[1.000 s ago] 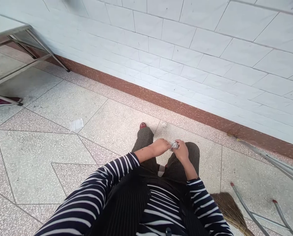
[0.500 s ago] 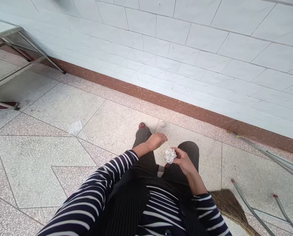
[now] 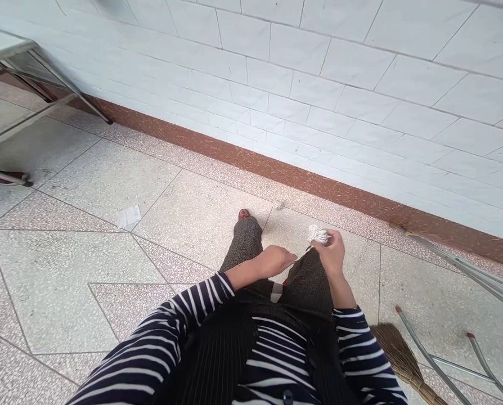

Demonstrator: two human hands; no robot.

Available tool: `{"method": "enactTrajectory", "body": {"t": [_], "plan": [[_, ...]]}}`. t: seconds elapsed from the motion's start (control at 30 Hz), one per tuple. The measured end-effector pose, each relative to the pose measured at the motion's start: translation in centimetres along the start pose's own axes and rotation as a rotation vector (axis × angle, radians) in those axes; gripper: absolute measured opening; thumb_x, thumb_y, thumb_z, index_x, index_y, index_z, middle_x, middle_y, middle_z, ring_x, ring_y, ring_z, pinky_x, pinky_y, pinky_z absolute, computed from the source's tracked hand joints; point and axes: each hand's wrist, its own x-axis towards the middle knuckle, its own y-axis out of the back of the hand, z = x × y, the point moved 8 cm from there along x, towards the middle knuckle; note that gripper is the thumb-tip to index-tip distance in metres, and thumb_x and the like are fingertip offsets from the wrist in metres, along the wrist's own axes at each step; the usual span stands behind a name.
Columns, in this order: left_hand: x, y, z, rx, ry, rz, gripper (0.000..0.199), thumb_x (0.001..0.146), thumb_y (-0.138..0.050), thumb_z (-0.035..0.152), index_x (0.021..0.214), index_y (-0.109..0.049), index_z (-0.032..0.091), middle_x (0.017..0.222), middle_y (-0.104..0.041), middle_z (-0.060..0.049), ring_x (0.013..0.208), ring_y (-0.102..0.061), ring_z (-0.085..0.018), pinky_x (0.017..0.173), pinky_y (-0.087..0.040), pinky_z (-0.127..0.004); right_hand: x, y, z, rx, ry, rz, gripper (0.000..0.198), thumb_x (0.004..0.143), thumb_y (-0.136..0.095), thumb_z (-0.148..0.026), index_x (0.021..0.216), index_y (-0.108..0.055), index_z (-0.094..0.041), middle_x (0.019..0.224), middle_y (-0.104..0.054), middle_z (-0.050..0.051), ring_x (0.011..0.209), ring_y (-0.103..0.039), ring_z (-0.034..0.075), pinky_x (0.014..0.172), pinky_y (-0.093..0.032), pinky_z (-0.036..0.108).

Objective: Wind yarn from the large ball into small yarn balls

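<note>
In the head view, my right hand (image 3: 332,254) grips a small ball of white yarn (image 3: 318,234) above my right knee, fingers curled round its right side. Lower and to the left, my left hand (image 3: 274,262) has its fingers pressed together on a strand of yarn (image 3: 304,253) that runs up to the ball. The exact pinch is partly hidden by the back of the hand. On the floor near the wall lies a second small whitish ball (image 3: 279,204), somewhat blurred.
A broom (image 3: 397,351) lies at lower right beside metal chair legs (image 3: 437,349). More metal tubes (image 3: 458,261) lean near the wall. A metal-framed table (image 3: 44,107) stands at upper left. White paper (image 3: 128,216) lies on the floor.
My right hand has moved the ball up and to the right. My left hand has come down slightly, so the hands are farther apart. The floor ball has shifted slightly toward the wall.
</note>
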Motion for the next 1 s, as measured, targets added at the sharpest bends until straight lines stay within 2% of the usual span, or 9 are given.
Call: {"method": "enactTrajectory", "body": {"t": [0.1,0.2,0.27,0.37,0.53,0.6,0.7,0.83,1.0], "plan": [[0.1,2.3,1.4,0.184,-0.131,0.032,0.022,0.102,-0.049,0.022,0.091,-0.067,0.015,0.084,-0.07,-0.008,0.083,-0.065,-0.02,0.079,-0.046,-0.031,-1.5,-2.1,2.5,-0.092,-0.045,-0.158,0.046,0.046,-0.077,-0.019,0.091,-0.068,-0.02,0.103,-0.066,0.007,0.103,-0.056,0.027,0.098,-0.045,0.042],[0.6,3.3,1.3,0.237,-0.219,0.021,0.015,0.097,-0.055,0.013,0.089,-0.067,0.014,0.087,-0.07,-0.009,0.09,-0.064,-0.021,0.085,-0.047,-0.033,-4.1,-4.3,4.2,-0.075,-0.136,-0.372,0.043,0.043,-0.075,-0.014,0.086,-0.071,-0.02,0.088,-0.069,0.003,0.087,-0.06,0.024,0.089,-0.049,0.039],[0.9,3.6,0.4,0.21,-0.221,0.027,0.014,0.097,-0.056,0.013,0.089,-0.067,0.015,0.09,-0.071,-0.009,0.094,-0.064,-0.021,0.091,-0.047,-0.034,-5.8,-5.1,4.3,-0.017,-0.196,-0.487,0.044,0.044,-0.077,-0.016,0.088,-0.072,-0.019,0.085,-0.071,0.003,0.082,-0.063,0.022,0.085,-0.05,0.038],[1.3,3.5,-2.0,0.058,-0.119,0.074,0.018,0.101,-0.052,0.02,0.095,-0.069,0.015,0.098,-0.073,-0.009,0.1,-0.065,-0.02,0.095,-0.046,-0.033,-8.0,-4.8,2.9,0.095,-0.242,-0.57,0.047,0.05,-0.083,-0.024,0.095,-0.073,-0.019,0.095,-0.074,0.004,0.088,-0.067,0.023,0.086,-0.052,0.037],[1.0,0.7,-5.5,-0.253,0.207,0.066,0.025,0.102,-0.05,0.027,0.099,-0.072,0.016,0.095,-0.075,-0.005,0.088,-0.068,-0.018,0.078,-0.046,-0.025,-9.2,-2.5,-0.3,0.261,-0.232,-0.486,0.056,0.053,-0.09,-0.03,0.105,-0.07,-0.023,0.108,-0.072,0.005,0.095,-0.066,0.022,0.085,-0.056,0.036],[0.5,-1.0,-5.3,-0.377,0.275,0.027,0.025,0.101,-0.051,0.028,0.096,-0.072,0.016,0.086,-0.074,-0.003,0.078,-0.066,-0.015,0.071,-0.044,-0.022,-8.5,-1.5,-1.3,0.367,-0.236,-0.387,0.057,0.053,-0.091,-0.031,0.105,-0.069,-0.023,0.111,-0.07,0.006,0.096,-0.066,0.023,0.082,-0.058,0.038],[-0.1,-2.6,-3.2,-0.521,0.25,-0.017,0.023,0.099,-0.051,0.024,0.093,-0.071,0.016,0.082,-0.073,0.0,0.072,-0.063,-0.011,0.069,-0.043,-0.019,-6.8,-0.4,-2.1,0.47,-0.235,-0.244,0.059,0.051,-0.092,-0.03,0.105,-0.067,-0.024,0.109,-0.068,0.005,0.094,-0.066,0.024,0.08,-0.061,0.044],[-0.3,-2.2,-1.5,-0.529,0.232,-0.013,0.022,0.099,-0.048,0.021,0.101,-0.07,0.018,0.08,-0.073,0.001,0.067,-0.062,-0.01,0.067,-0.042,-0.018,-5.2,0.1,-3.3,0.496,-0.17,-0.148,0.064,0.051,-0.091,-0.028,0.11,-0.067,-0.024,0.109,-0.068,0.004,0.098,-0.065,0.024,0.085,-0.061,0.049],[-0.2,-0.1,-3.4,-0.503,0.315,0.041,0.028,0.101,-0.044,0.025,0.113,-0.068,0.017,0.078,-0.073,0.001,0.058,-0.058,-0.009,0.061,-0.04,-0.019,-5.5,0.5,-5.6,0.521,-0.066,-0.117,0.054,0.056,-0.088,-0.028,0.107,-0.07,-0.022,0.112,-0.068,0.006,0.098,-0.065,0.024,0.087,-0.06,0.05]]}}
